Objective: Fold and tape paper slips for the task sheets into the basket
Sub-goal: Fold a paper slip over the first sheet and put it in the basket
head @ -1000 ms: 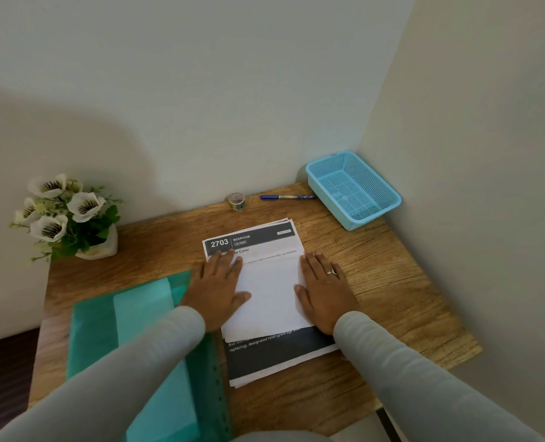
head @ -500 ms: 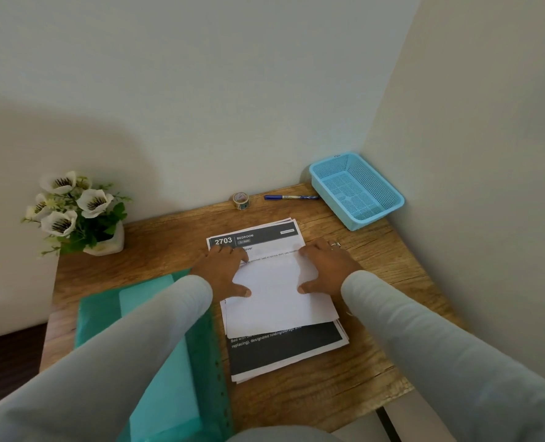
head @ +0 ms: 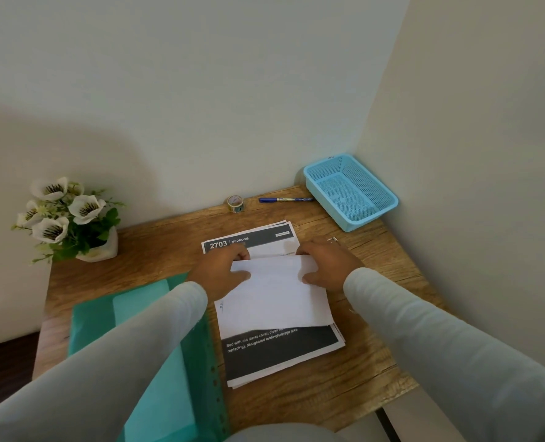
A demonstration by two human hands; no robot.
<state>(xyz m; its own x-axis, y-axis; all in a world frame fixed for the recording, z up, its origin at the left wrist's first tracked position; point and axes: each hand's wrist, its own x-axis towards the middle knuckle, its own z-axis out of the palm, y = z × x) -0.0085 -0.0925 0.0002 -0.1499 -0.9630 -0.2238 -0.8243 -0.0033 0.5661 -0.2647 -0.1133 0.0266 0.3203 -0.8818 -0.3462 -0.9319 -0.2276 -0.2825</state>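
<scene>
Centre frame, your left hand (head: 223, 273) and right hand (head: 326, 266) both pinch the folded sheet (head: 274, 299), mid-fold I judge; next it needs a square, firm crease.

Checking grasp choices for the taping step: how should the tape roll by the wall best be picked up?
Pinch the tape roll across its outer rim, coming from above and the near side: it seems to lie flat, hole up, with the wall close behind and the pen to its right.
</scene>
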